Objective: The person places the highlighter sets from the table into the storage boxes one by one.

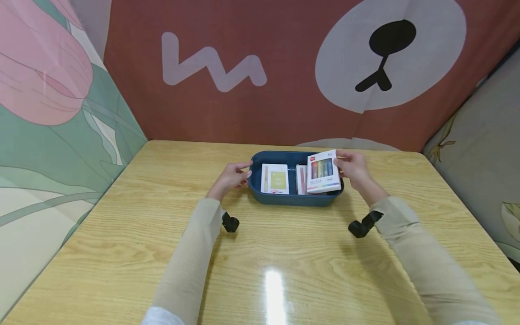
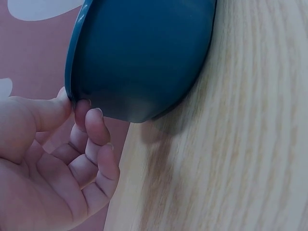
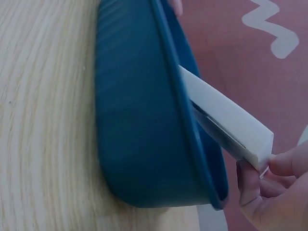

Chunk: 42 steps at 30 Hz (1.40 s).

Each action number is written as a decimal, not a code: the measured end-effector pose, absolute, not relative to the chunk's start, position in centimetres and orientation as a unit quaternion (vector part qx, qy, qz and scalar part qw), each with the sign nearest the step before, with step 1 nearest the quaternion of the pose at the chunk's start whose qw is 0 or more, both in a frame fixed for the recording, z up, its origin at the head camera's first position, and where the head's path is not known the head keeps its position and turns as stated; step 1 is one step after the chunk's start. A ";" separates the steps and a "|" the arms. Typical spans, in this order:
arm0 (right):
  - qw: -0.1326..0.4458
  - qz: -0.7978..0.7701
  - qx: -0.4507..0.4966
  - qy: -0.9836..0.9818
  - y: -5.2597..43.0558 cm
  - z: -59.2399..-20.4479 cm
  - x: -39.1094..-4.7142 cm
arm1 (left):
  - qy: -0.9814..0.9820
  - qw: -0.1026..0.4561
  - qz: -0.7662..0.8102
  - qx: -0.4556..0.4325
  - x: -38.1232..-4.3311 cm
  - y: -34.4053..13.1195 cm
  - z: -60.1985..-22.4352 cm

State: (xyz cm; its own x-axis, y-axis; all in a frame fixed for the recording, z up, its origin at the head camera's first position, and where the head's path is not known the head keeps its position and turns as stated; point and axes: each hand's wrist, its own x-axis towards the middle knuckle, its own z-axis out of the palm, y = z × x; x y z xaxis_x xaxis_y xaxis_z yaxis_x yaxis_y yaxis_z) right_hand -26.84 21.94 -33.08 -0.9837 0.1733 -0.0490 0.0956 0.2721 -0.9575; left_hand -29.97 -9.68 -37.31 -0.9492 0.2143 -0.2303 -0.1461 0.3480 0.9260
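Observation:
A dark blue oblong bin (image 1: 280,199) stands on the table. My left hand (image 1: 229,178) pinches its left rim between thumb and fingertips, as the left wrist view shows on the bin wall (image 2: 139,57). With my right hand (image 1: 355,170) I pinch the right edge of a white box of coloured sticks (image 1: 325,174), whose front window shows several colours. This box is tilted, its lower part inside the bin and its gripped end above the rim in the right wrist view. Partly hidden behind it lies another white and pink box (image 1: 301,179). A white box with a yellow-green panel (image 1: 275,179) lies in the bin's left half.
The bin rests near the back edge of a wooden table (image 1: 260,243). Behind the table hangs a reddish-brown printed cloth (image 1: 284,113). Patterned cloth walls border the left and right sides. Each wrist carries a small black camera mount.

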 end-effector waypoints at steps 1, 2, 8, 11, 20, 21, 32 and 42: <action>0.030 0.577 -0.087 -0.811 21.8 -33.2 -26.9 | 0.806 0.159 0.570 0.021 -30.0 -9.7 -37.3; 0.030 0.570 -0.091 -0.816 21.7 -33.3 -27.1 | 0.806 0.160 0.569 0.021 -30.0 -9.7 -37.3; 0.044 0.535 -0.085 -0.839 21.3 -34.3 -27.8 | 0.806 0.168 0.568 0.019 -30.2 -9.7 -37.2; 0.057 0.511 -0.082 -0.854 21.1 -34.6 -28.0 | 0.808 0.163 0.566 0.022 -30.2 -9.7 -37.3; 0.097 0.401 -0.053 -0.910 20.5 -35.0 -28.2 | 0.813 0.149 0.563 0.033 -30.0 -9.8 -37.4; 0.098 0.394 -0.050 -0.913 20.5 -35.0 -28.2 | 0.812 0.149 0.563 0.032 -30.0 -9.8 -37.4; 0.105 0.337 -0.004 -0.935 20.2 -35.2 -27.9 | 0.810 0.159 0.564 0.021 -30.2 -9.7 -37.4; 0.102 0.251 0.048 -0.961 19.8 -35.7 -27.7 | 0.810 0.157 0.564 0.028 -30.0 -9.7 -37.2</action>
